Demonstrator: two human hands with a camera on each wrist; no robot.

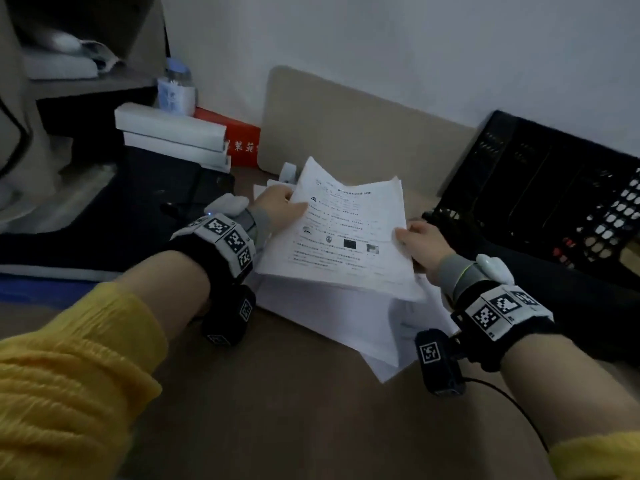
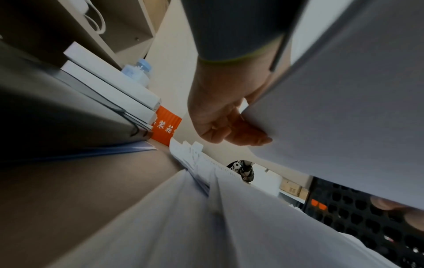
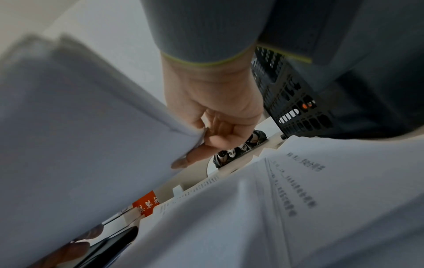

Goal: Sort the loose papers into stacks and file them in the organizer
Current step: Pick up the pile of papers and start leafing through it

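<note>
Sheaf, frame centre, held above the loose papers: left hand and right hand fingers pinch opposite edges; light, limp, slippery, so I'd grip both sides.

Printed sheet text too blurred to read, black organizer cut by right edge — lower papers partly covered

Both forearms reach forward in yellow sleeves. The left hand pinches the sheaf's left edge, thumb on top. The right hand grips its right edge, fingers curled beneath.
</note>
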